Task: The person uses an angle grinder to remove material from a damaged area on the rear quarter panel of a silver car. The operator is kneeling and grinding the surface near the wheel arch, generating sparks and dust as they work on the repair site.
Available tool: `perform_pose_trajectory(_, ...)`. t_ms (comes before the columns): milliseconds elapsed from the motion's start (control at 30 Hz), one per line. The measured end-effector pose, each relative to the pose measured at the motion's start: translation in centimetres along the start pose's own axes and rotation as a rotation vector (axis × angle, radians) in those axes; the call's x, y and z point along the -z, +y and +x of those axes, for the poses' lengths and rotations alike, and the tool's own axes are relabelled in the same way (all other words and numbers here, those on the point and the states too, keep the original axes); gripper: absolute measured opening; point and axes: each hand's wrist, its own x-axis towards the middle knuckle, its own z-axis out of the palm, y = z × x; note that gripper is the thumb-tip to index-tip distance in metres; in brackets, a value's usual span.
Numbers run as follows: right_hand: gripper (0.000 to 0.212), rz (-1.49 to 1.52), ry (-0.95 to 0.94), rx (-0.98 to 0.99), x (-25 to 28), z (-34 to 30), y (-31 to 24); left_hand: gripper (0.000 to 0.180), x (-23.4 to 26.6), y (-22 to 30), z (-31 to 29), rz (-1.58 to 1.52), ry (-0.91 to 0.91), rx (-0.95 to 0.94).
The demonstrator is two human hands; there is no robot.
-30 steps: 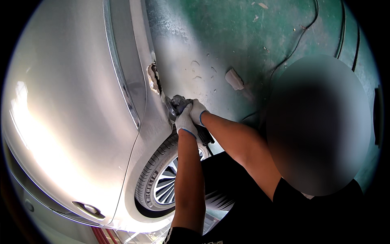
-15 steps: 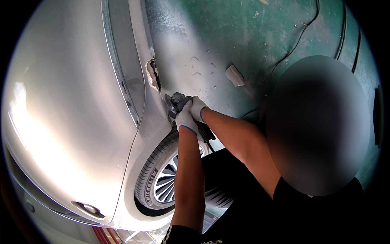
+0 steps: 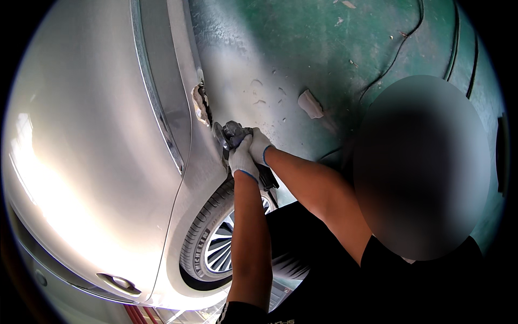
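Note:
Both my hands, in white knit gloves with blue cuffs, are closed around a dark angle grinder (image 3: 234,129). My left hand (image 3: 242,157) grips its body on the near side, and my right hand (image 3: 259,144) holds on just to the right of it. The grinder's disc faces the lower body panel (image 3: 208,146) of a silver car, just ahead of the wheel arch; whether it touches the metal I cannot tell. Beside the disc, a jagged torn hole (image 3: 200,105) with rough edges runs along the car's sill. The grinder's black rear end (image 3: 268,178) sticks out below my hands.
The car's tyre (image 3: 195,245) and spoked wheel (image 3: 220,248) stand close to my left forearm. A torn pale scrap (image 3: 310,103) lies on the green, dusty floor (image 3: 302,48). Dark cables (image 3: 396,54) cross the floor at the right. A blurred dark oval covers the right side.
My hands and the grinder have shifted slightly left with the view, and the grinder sits a little nearer the torn hole. Both hands keep their hold.

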Motion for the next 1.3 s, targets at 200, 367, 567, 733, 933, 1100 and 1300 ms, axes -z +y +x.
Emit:
perform_pose_trajectory(200,0.063,-0.107,-0.035,-0.039,1.1,-0.4,-1.5,0.033,0.2,-0.9,1.4,-0.080,0.016,0.048)
perform_pose_trajectory(367,0.063,-0.033,-0.016,-0.034,1.1,-0.8,-1.9,0.032,-0.5,0.4,0.2,0.009,0.050,0.018)
perform_pose_trajectory(567,0.058,-0.094,-0.044,-0.084,1.0,-0.2,-1.0,0.033,0.1,-1.0,1.1,-0.117,0.042,0.122)
perform_pose_trajectory(733,0.057,0.008,-0.013,-0.019,0.8,0.0,-1.7,0.033,0.2,-0.2,1.7,-0.032,-0.016,0.023)
perform_pose_trajectory(933,0.059,-0.143,-0.066,-0.090,1.0,1.0,-0.7,0.043,0.1,-1.4,1.8,-0.106,0.054,0.081)
perform_pose_trajectory(1100,0.062,0.005,-0.049,-0.041,0.3,1.9,-0.1,0.035,-0.7,0.5,1.0,0.006,0.000,0.029)
perform_pose_trajectory(1300,0.062,-0.097,-0.053,-0.076,1.1,1.5,-1.5,0.037,0.3,-1.1,2.6,-0.086,0.017,0.028)
